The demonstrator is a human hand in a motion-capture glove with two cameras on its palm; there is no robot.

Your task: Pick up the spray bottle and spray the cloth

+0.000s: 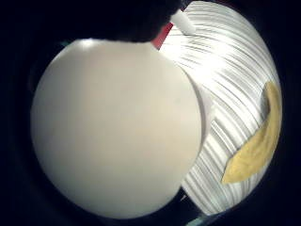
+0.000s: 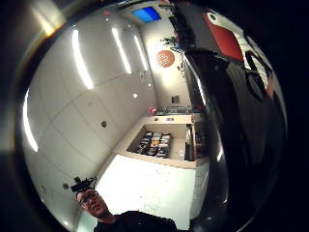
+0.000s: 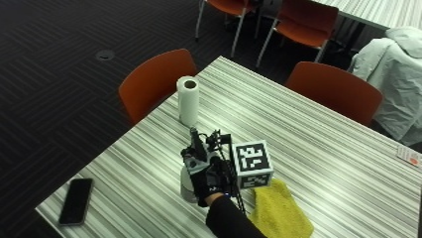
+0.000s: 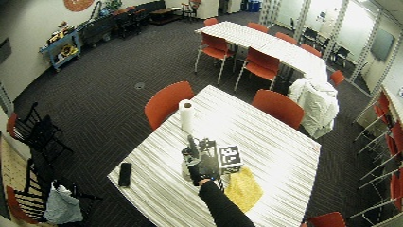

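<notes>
On striped worktop (image 3: 316,148), lower centre: hand (image 3: 206,171) wrapped round spray bottle (image 3: 188,184), lifted next, aimed toward yellow cloth (image 3: 280,213).

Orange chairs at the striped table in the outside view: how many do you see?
2: one chair beside the paper towel roll, another chair at the neighbouring edge. Others may be outside this view.

A paper towel roll (image 3: 188,100) stands upright on the striped table (image 3: 316,148); a phone (image 3: 75,201) lies near its corner.
</notes>
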